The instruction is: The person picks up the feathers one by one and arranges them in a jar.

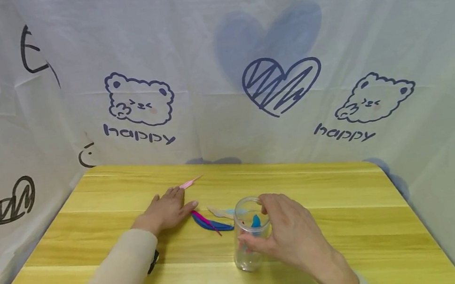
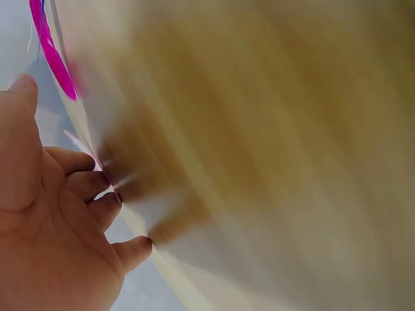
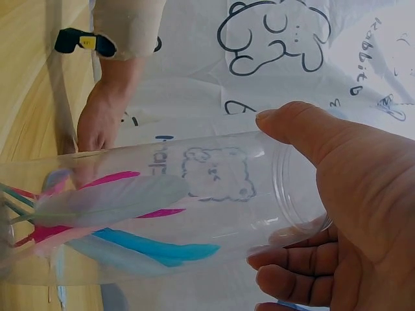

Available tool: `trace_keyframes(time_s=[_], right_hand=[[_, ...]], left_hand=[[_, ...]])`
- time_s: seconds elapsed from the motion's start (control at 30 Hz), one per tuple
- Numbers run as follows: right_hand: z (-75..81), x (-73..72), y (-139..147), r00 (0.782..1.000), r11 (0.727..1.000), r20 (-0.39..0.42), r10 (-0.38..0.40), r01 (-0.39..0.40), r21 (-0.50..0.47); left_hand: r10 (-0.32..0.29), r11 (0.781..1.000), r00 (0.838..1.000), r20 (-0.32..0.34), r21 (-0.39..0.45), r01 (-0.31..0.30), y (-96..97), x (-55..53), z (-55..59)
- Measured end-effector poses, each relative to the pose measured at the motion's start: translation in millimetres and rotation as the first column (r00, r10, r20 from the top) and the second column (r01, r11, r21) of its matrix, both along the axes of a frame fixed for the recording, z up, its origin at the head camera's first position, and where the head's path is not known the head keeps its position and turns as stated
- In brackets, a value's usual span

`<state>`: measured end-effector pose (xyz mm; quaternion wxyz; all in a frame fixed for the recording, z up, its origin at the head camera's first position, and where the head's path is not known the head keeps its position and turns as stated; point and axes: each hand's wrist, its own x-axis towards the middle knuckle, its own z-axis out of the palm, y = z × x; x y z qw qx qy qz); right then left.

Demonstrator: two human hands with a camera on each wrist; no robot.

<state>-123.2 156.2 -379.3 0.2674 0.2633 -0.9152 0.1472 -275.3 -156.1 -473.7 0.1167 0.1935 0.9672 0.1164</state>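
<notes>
At the left, a cloth (image 1: pixel 10 140) printed with black line drawings is hung beyond the left edge of the tabletop (image 1: pixel 346 203). The left hand (image 1: pixel 167 209) is laid palm down in the left half, toward the far edge; nothing is grasped by it, and its fingers are loosely extended. A black band with a yellow label (image 3: pixel 84 42) is worn at that sleeve. A pink feather (image 1: pixel 188 183) is seen at its fingertips, near the far edge; whether it is touched cannot be told. Just beside the thumb, a magenta feather (image 1: pixel 202 218) is laid across a dark blue feather (image 1: pixel 202 225). To their right, a cream feather (image 1: pixel 219 213) and a light blue feather (image 1: pixel 232 211) are seen, the latter partly behind the clear jar (image 1: pixel 243 256).

The jar is placed about midway between the left and right edges, mouth up, with blue, magenta and pale feathers inside (image 3: pixel 162 249). It is grasped near the rim by the right hand (image 1: pixel 295 228), thumb and fingers on opposite sides. Beyond the far edge, a white backdrop (image 1: pixel 211 115) is decorated with bears, hearts and "happy".
</notes>
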Motion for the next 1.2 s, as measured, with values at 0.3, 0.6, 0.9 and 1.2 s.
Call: trace_keyframes(time_s=[0.3, 0.6, 0.9, 1.2], right_hand=[[-0.6, -1.7, 1, 1.0, 1.0, -0.025, 0.018, -0.018, -0.001], [-0.1, -2.3, 0, 0.999, 0.999, -0.019, 0.035, -0.035, -0.007], [-0.1, -1.4, 1, 1.0, 1.0, -0.005, 0.027, -0.027, -0.013], [-0.1, -1.7, 1, 1.0, 0.999, -0.005, 0.029, -0.029, -0.027]], left_hand=[[0.013, 0.996, 1.0, -0.004, 0.085, -0.013, -47.3, 7.1, 4.3], [0.038, 0.992, 0.998, -0.058, 0.123, -0.031, -82.3, 8.3, 7.6], [0.032, 0.997, 0.991, -0.131, 0.076, -0.022, -43.4, -0.6, 6.9], [-0.054, 0.996, 0.991, -0.119, -0.082, 0.044, -15.8, 6.1, 4.5]])
